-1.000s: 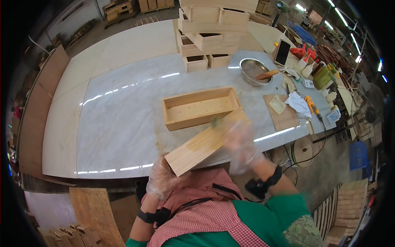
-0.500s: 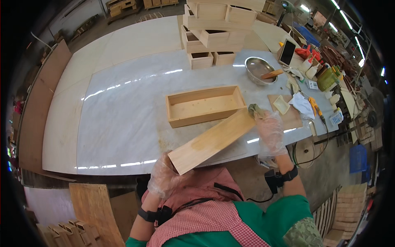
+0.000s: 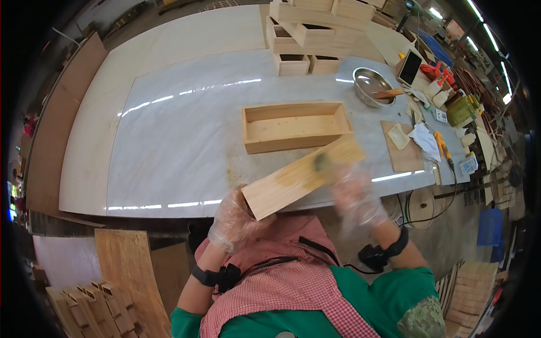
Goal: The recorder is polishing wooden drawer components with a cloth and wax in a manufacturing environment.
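Note:
My left hand (image 3: pixel 232 224), in a clear plastic glove, is closed around the near left end of a long pale wooden piece (image 3: pixel 271 190). The piece lies tilted across the table's front edge, its broad face up; whether it is a board or a box side I cannot tell. A darker, wet-looking patch covers its middle and far end. On that face, my gloved right hand (image 3: pixel 358 197), smeared by motion, presses a dark green wad (image 3: pixel 323 163), perhaps cloth or sponge. Just beyond stands an open wooden box (image 3: pixel 296 128), its far right corner near the piece's far end.
A grey sheet (image 3: pixel 169 141) covers the table. Wooden boxes (image 3: pixel 315 36) are stacked at the back. To the right are a metal bowl (image 3: pixel 369 84) with a wooden-handled brush, a small white dish (image 3: pixel 398 137), a white cloth (image 3: pixel 424 142), bottles and a yellow corded tool (image 3: pixel 443 147).
My right hand has slid the green wad from the far end of the wooden piece back toward its middle. The whole view has shifted somewhat; my left hand keeps its hold.

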`<control>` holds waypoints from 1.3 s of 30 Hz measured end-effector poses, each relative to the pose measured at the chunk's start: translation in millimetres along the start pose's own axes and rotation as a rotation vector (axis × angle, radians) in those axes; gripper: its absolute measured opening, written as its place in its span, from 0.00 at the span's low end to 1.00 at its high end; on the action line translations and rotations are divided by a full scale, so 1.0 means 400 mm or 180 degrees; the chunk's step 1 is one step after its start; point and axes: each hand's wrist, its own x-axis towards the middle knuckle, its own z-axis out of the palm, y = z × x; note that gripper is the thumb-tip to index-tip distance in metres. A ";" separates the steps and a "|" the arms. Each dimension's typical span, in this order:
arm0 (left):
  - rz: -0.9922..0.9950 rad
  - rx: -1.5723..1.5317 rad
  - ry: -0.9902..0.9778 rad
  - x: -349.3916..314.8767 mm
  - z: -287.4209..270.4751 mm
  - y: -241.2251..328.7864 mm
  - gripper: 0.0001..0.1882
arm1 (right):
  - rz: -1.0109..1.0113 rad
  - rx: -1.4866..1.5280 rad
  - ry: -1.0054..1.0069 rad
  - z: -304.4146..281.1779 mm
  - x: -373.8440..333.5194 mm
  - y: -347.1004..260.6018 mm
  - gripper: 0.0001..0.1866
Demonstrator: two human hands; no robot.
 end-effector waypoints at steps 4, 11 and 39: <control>0.0056 -0.0999 0.0124 -0.001 -0.005 -0.127 0.31 | -0.0797 -0.0116 -0.1042 0.105 0.119 -0.263 0.03; 0.0028 0.0186 0.0004 -0.005 -0.001 -0.041 0.35 | -0.0686 -0.1153 -0.1185 0.024 0.091 -0.039 0.16; 0.0875 0.0162 0.0138 0.000 -0.010 -0.076 0.30 | -0.0904 -0.1002 -0.1600 0.158 0.211 -0.238 0.14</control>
